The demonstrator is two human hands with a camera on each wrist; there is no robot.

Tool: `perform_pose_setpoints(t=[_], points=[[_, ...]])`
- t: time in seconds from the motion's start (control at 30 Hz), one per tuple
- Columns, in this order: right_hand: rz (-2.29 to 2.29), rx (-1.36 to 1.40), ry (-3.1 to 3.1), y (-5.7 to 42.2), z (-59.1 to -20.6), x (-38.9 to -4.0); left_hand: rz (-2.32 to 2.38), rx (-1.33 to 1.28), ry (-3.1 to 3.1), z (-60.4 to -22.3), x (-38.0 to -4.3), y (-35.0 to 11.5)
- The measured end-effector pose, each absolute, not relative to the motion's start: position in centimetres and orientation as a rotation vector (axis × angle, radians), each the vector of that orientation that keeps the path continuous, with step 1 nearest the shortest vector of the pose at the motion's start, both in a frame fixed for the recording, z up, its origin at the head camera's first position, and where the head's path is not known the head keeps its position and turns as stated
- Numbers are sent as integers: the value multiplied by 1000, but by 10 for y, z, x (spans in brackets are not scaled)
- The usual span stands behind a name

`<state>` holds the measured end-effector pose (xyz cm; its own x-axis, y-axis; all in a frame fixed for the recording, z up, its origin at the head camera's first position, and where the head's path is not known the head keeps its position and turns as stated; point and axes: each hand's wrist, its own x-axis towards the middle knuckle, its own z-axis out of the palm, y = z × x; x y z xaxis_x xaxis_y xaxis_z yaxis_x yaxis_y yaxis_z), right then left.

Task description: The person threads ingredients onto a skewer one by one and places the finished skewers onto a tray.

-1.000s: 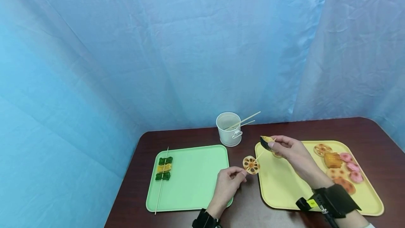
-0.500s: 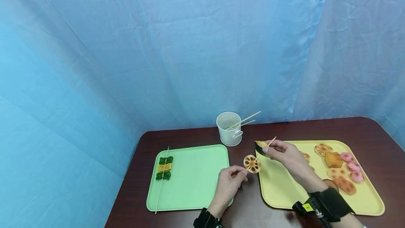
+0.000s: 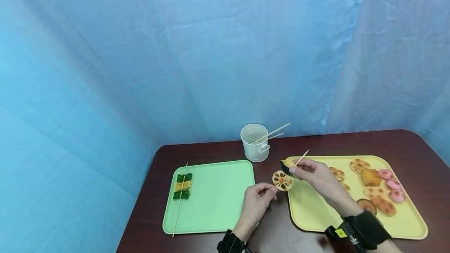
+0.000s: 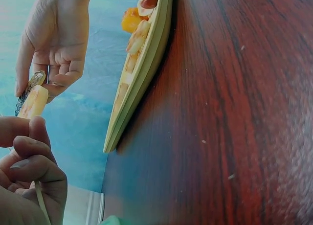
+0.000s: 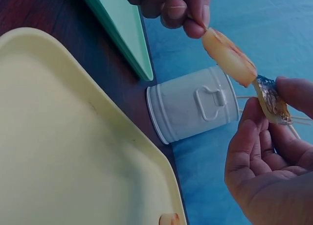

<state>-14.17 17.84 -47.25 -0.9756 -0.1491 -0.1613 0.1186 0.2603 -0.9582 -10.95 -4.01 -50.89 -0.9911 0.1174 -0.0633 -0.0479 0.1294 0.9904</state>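
My left hand [image 3: 258,202] pinches a wooden skewer [image 4: 41,200] near its lower end, between the two trays. On that skewer sits a lotus root slice [image 3: 282,181], pale with dark holes, right beside the left fingertips. With thumb and fingers my right hand [image 3: 316,177] grips a pumpkin slice [image 3: 287,168], yellow with dark green skin. The skewer's pointed end [image 3: 303,156] sticks out past the pumpkin slice, above the right hand. In the right wrist view the pumpkin slice [image 5: 272,99] lies right against the lotus root slice [image 5: 229,57].
A green tray [image 3: 221,206] at left bears a finished-looking skewer of green and yellow pieces [image 3: 182,186]. The yellow tray [image 3: 306,214] at right holds several food pieces [image 3: 370,177]. A white bucket [image 3: 256,152] with skewers stands behind.
My right hand has moved left and down with the pumpkin slice, bringing it up against the lotus root slice. More of the skewer's tip now shows past it. The left hand has barely shifted.
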Motion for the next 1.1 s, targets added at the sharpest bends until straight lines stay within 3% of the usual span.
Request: perform_pose_setpoints(t=[0.53,1.1], points=[[-1783,-82,2432,200,-465,-150,2020,37,2272,-510,-110,-47],[-1329,-220,2809,227,-462,-169,2035,-12,2245,-511,-111,-58]])
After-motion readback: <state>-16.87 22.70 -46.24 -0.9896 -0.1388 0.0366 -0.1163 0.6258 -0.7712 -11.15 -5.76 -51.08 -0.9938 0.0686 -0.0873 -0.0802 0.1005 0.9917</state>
